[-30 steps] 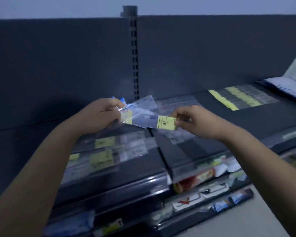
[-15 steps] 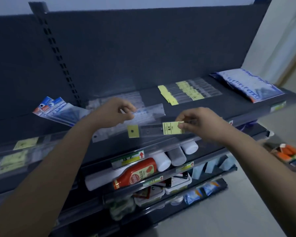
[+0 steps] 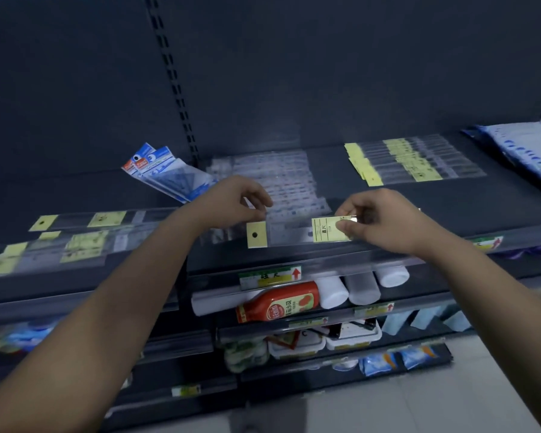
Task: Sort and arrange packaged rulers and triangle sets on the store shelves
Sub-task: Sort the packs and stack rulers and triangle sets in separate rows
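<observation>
Both hands hold one clear packaged ruler with yellow labels low over the front of the dark top shelf. My left hand pinches its left end above the yellow tab with a hole. My right hand pinches the yellow label at its right end. Behind it lies a spread of clear packaged rulers. A row of yellow-labelled rulers lies at the back right. Two blue triangle sets lean at the back left.
More yellow-labelled rulers lie on the left shelf section. A blue-and-white package sits at the far right. Below are a red ketchup bottle, white bottles and boxed goods. A slotted upright divides the back panel.
The view has swung right and down, from the left shelf section to the right one. Both hands carried the ruler along and lowered it toward the shelf front.
</observation>
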